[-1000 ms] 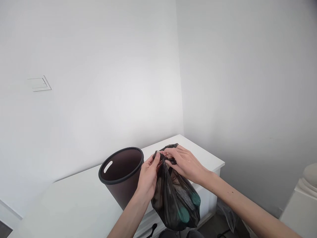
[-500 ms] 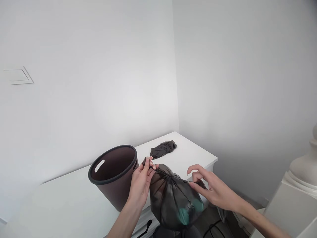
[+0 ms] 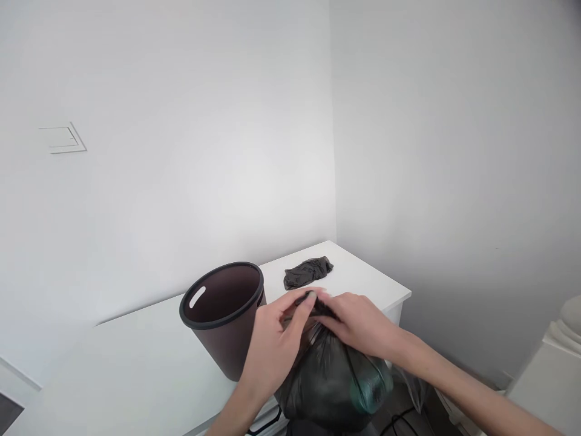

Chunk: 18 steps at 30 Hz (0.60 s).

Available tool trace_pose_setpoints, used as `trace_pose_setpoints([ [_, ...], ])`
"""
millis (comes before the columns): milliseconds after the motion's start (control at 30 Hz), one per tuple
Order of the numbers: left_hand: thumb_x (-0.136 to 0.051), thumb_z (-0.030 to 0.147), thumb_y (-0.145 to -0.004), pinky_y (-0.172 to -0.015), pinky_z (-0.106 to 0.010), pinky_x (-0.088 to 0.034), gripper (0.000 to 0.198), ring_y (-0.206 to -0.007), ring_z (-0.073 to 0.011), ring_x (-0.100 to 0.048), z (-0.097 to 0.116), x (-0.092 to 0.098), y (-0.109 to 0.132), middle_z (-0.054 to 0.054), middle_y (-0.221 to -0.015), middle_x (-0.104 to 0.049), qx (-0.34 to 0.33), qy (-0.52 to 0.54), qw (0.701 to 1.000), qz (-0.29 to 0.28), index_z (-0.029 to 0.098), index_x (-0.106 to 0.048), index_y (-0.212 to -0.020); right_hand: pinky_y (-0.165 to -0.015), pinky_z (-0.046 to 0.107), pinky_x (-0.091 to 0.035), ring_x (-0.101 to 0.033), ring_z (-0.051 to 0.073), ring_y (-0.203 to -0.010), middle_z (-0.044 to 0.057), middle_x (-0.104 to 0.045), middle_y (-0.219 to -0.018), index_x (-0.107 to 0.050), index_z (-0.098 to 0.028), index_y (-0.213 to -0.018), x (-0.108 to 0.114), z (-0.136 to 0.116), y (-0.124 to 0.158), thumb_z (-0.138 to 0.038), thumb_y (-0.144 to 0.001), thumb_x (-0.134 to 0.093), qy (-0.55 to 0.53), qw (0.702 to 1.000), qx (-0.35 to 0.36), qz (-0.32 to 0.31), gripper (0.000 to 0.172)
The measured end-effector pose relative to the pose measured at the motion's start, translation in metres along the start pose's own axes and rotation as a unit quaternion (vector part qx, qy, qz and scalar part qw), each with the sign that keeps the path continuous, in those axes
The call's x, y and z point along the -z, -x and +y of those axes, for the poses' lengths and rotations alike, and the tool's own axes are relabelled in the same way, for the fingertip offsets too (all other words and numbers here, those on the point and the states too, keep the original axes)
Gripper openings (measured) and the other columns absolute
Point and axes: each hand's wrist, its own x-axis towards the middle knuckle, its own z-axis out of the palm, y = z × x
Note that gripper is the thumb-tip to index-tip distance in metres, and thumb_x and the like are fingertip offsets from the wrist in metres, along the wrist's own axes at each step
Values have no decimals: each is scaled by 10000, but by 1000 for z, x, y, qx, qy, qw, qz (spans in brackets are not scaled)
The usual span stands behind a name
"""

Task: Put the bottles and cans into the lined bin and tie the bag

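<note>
A filled black trash bag (image 3: 327, 378), thin enough to show a teal object inside, hangs in front of the white dresser's edge. Its gathered top is pinched by my left hand (image 3: 276, 339), thumb and fingers closed on the plastic. My right hand (image 3: 361, 321) meets it there, fingers closed on the bag's top from the other side and partly hiding it. Just left of my hands stands a dark brown trash can (image 3: 222, 327) with a black rim and a handle slot. Behind them lies a crumpled black plastic bag (image 3: 308, 272).
The white dresser (image 3: 136, 369) runs along the wall into the corner. A switch plate (image 3: 63, 139) is on the left wall. At the lower right are a white post (image 3: 556, 363) and a black cable (image 3: 402, 418) near the floor.
My hands were apart, each at one side of the bag's gathered top; now they have come together over it. The view has shifted slightly left.
</note>
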Motion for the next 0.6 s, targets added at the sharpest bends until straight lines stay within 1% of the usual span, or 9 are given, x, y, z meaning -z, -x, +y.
trace_pose_setpoints([
  [100, -659, 375, -921, -1119, -387, -450, 347, -1279, -294, -612, -20, 24, 26, -49, -1313, -717, -70, -75, 989, 108, 320, -742, -1253, -582, 316, -412, -633, 231, -659, 55, -689, -732, -550, -227, -725, 21, 17, -1, -555, -980, -493, -108, 987, -120, 24, 420],
  [167, -640, 315, -924, -1089, -398, -463, 268, -1245, -284, -618, -44, 47, 44, -62, -1268, -715, -139, -126, 964, 188, 319, -750, -1168, -632, 331, -466, -665, 256, -749, 72, -722, -814, -574, -218, -755, 36, 28, -1, -625, -955, -484, -175, 968, -165, 67, 462],
  [233, -618, 290, -929, -1005, -407, -498, 157, -1135, -267, -645, -73, 74, 57, -64, -1152, -705, -204, -170, 925, 272, 298, -719, -1047, -664, 336, -488, -670, 270, -805, 74, -729, -855, -594, -215, -786, 47, 38, -2, -651, -939, -479, -210, 953, -182, 118, 476],
  [300, -587, 341, -942, -948, -415, -506, 140, -1107, -268, -633, -105, 104, 66, -68, -1118, -665, -183, -206, 888, 368, 273, -664, -1038, -623, 335, -467, -639, 261, -733, 61, -685, -750, -549, -232, -714, 48, 50, -5, -662, -929, -473, -195, 944, -205, 168, 486],
  [367, -516, 435, -966, -891, -424, -514, 233, -1155, -294, -614, -138, 133, 73, -80, -1171, -649, -70, -226, 876, 421, 265, -629, -1077, -571, 336, -416, -569, 238, -609, 37, -577, -591, -445, -263, -612, 38, 65, -11, -654, -927, -467, -141, 938, -234, 212, 502],
  [400, -484, 478, -967, -845, -422, -521, 284, -1178, -311, -607, -154, 146, 75, -85, -1214, -651, -5, -237, 881, 410, 267, -620, -1100, -558, 341, -394, -530, 228, -558, 26, -516, -529, -386, -278, -574, 30, 73, -16, -645, -930, -458, -109, 936, -245, 230, 516],
  [467, -472, 555, -939, -747, -408, -532, 384, -1209, -343, -598, -185, 168, 79, -98, -1303, -645, 91, -256, 900, 342, 268, -610, -1155, -563, 356, -376, -478, 220, -497, 20, -437, -459, -296, -301, -537, 9, 91, -25, -622, -950, -420, -49, 931, -250, 260, 538],
  [533, -492, 606, -901, -753, -419, -550, 468, -1262, -362, -575, -213, 184, 83, -120, -1346, -636, 125, -273, 914, 274, 250, -612, -1180, -582, 370, -387, -501, 231, -501, 49, -479, -478, -286, -306, -540, -15, 108, -34, -591, -975, -379, -15, 937, -228, 264, 528],
  [600, -510, 626, -875, -834, -451, -563, 509, -1299, -369, -559, -236, 196, 86, -142, -1333, -645, 137, -291, 919, 227, 225, -620, -1168, -587, 372, -400, -563, 255, -550, 93, -554, -542, -329, -299, -573, -38, 121, -42, -570, -986, -360, 4, 943, -211, 257, 495],
])
